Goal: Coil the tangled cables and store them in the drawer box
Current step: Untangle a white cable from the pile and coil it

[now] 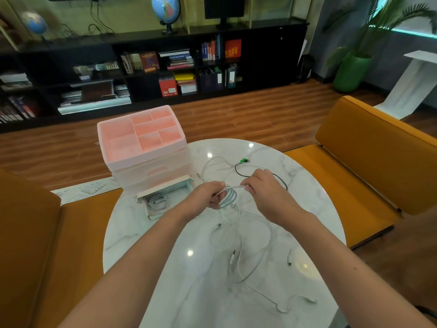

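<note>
Already one coiled cable (158, 200) lies in the open drawer (165, 197); both hands' grips clamp a white cable (228, 194).

The scene is viewed from one head-worn camera, aimed forward and down at close range onto the surface (236, 292) and bookshelf (142, 74) beyond.
</note>
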### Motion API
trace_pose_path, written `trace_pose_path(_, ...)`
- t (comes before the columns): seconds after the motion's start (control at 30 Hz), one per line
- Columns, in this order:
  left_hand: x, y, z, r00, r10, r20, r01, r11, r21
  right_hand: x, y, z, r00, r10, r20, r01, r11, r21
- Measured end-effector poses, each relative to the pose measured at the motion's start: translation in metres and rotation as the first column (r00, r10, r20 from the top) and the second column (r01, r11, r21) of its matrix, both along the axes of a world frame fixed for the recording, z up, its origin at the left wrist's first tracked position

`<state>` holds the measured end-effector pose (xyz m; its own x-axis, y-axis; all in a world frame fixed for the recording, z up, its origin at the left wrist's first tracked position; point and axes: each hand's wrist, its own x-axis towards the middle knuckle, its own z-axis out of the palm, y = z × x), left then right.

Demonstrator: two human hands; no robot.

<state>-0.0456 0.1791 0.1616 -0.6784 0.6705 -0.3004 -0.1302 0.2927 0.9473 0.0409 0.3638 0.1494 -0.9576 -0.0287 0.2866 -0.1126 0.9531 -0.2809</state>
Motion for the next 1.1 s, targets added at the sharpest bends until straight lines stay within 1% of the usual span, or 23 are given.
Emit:
trace_pose_path(0.07, 0.002, -0.002, 0.003, 0.999, -0.030, 0.034, 0.029, 0.999, 0.024, 0.000, 0.006, -0.002, 0.996, -0.022, -0.082, 0.033, 0.990, 0.137)
trace_pose_path(0.13, 0.005, -0.004, 0.005, 0.996, -0.077, 0.049, 0.074, 0.996, 0.053, -0.001, 0.010, 0.000, 0.991, -0.057, -0.122, 0.080, 0.979, 0.190)
trace_pose_path(0.17, 0.006, -0.004, 0.005, 0.993, -0.092, 0.070, 0.087, 0.994, 0.071, -0.002, 0.009, 0.000, 0.993, -0.072, -0.097, 0.088, 0.980, 0.180)
trace_pose_path(0.2, 0.006, -0.005, 0.005, 0.989, -0.105, 0.103, 0.096, 0.991, 0.093, -0.003, 0.008, 0.000, 0.995, -0.086, -0.046, 0.092, 0.986, 0.138)
trace_pose_path(0.27, 0.008, -0.004, 0.004, 0.975, -0.120, 0.187, 0.092, 0.984, 0.152, -0.004, 0.004, 0.000, 0.989, -0.124, 0.086, 0.127, 0.992, -0.027)
trace_pose_path(0.33, 0.010, -0.001, 0.004, 0.953, -0.114, 0.282, 0.054, 0.976, 0.212, -0.005, -0.002, -0.002, 0.971, -0.171, 0.165, 0.204, 0.956, -0.209)
trace_pose_path(0.37, 0.011, 0.000, 0.005, 0.939, -0.109, 0.326, 0.031, 0.971, 0.237, -0.005, -0.005, -0.002, 0.963, -0.195, 0.187, 0.245, 0.922, -0.299)
trace_pose_path(0.4, 0.012, 0.001, 0.006, 0.926, -0.106, 0.362, 0.009, 0.966, 0.258, -0.006, -0.007, -0.003, 0.952, -0.223, 0.210, 0.291, 0.871, -0.397)
trace_pose_path(0.43, 0.013, 0.002, 0.007, 0.916, -0.104, 0.388, -0.007, 0.961, 0.275, -0.005, -0.010, -0.003, 0.939, -0.245, 0.240, 0.336, 0.794, -0.506)
trace_pose_path(0.5, 0.013, 0.003, 0.007, 0.904, -0.100, 0.415, -0.033, 0.952, 0.303, -0.002, -0.015, -0.001, 0.926, -0.222, 0.304, 0.377, 0.568, -0.732)
trace_pose_path(0.53, 0.012, 0.003, 0.007, 0.902, -0.096, 0.421, -0.044, 0.949, 0.311, 0.000, -0.018, 0.000, 0.929, -0.191, 0.316, 0.369, 0.457, -0.809)
trace_pose_path(0.6, 0.011, 0.003, 0.007, 0.900, -0.085, 0.428, -0.061, 0.946, 0.317, 0.004, -0.020, -0.001, 0.936, -0.133, 0.327, 0.353, 0.315, -0.881)
trace_pose_path(0.7, 0.012, 0.004, 0.007, 0.890, -0.077, 0.449, -0.078, 0.945, 0.317, 0.005, -0.022, -0.004, 0.940, -0.069, 0.334, 0.341, 0.154, -0.927)
trace_pose_path(0.73, 0.012, 0.005, 0.006, 0.884, -0.077, 0.461, -0.081, 0.946, 0.314, 0.004, -0.022, -0.005, 0.942, -0.076, 0.326, 0.334, 0.132, -0.933)
trace_pose_path(0.77, 0.013, 0.005, 0.006, 0.877, -0.078, 0.474, -0.083, 0.947, 0.311, 0.003, -0.022, -0.005, 0.943, -0.099, 0.318, 0.330, 0.142, -0.933)
trace_pose_path(0.87, 0.014, 0.005, 0.004, 0.861, -0.077, 0.503, -0.093, 0.948, 0.304, 0.002, -0.020, -0.003, 0.942, -0.182, 0.282, 0.319, 0.227, -0.920)
trace_pose_path(1.0, 0.014, 0.005, 0.006, 0.844, -0.078, 0.531, -0.106, 0.946, 0.308, 0.004, -0.014, -0.003, 0.955, -0.165, 0.246, 0.281, 0.245, -0.928)
trace_pose_path(1.07, 0.014, 0.004, 0.007, 0.837, -0.080, 0.541, -0.106, 0.947, 0.304, 0.005, -0.011, -0.004, 0.960, -0.130, 0.247, 0.271, 0.219, -0.937)
trace_pose_path(1.1, 0.014, 0.004, 0.007, 0.832, -0.085, 0.548, -0.105, 0.946, 0.306, 0.005, -0.011, -0.004, 0.963, -0.108, 0.247, 0.263, 0.181, -0.948)
